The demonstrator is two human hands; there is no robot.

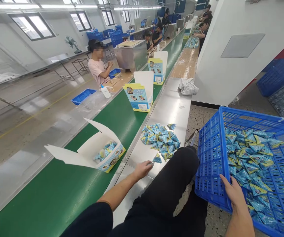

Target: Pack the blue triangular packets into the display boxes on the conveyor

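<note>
My left hand [143, 169] rests on the steel worktable [171, 105], fingers curled and pinching something small and pale beside a single blue triangular packet [157, 159]. A pile of several such packets [160, 138] lies just beyond. My right hand [233, 194] grips the near rim of a blue plastic crate [211, 158] that holds many of the same packets [250, 158]. An open carton [99, 151] with a few packets inside lies on the green conveyor belt [65, 187] to the left.
Two upright printed cartons [139, 95] [157, 69] ride farther up the belt. A striped cloth [188, 87] lies on the worktable. Other people sit along the line. More blue crates [277, 77] stand at right, by a white pillar [230, 56].
</note>
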